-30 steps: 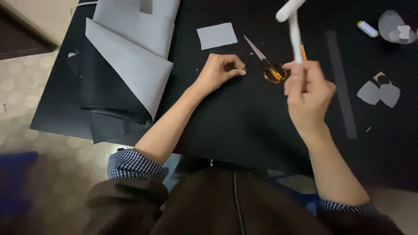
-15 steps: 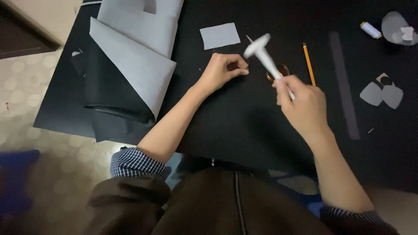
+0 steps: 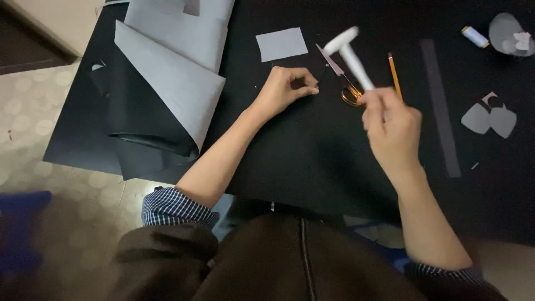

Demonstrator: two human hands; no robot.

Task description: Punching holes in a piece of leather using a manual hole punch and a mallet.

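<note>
Black sheet [image 3: 312, 150] covers the tabletop in the head view, its near edge at the person's lap. The right hand [image 3: 393, 128] is raised above it, fingers closed round the lower end of a white tool [image 3: 351, 56] whose wider head tilts up and away toward the far edge. The left hand [image 3: 285, 89] rests on the sheet near the middle, fingers curled and pinched on something too small to tell. Just beyond the hands lie scissors [image 3: 343, 78] with amber handles, partly hidden by the tool, and a pencil [image 3: 394, 75] beside them. A grey rectangle [image 3: 281, 44] lies near the far edge. Folded grey-and-black sheets [image 3: 167, 83] sit at the far left corner. A thread spool [image 3: 475, 37] and grey cutouts [image 3: 490, 120] lie toward the right edge.
</note>
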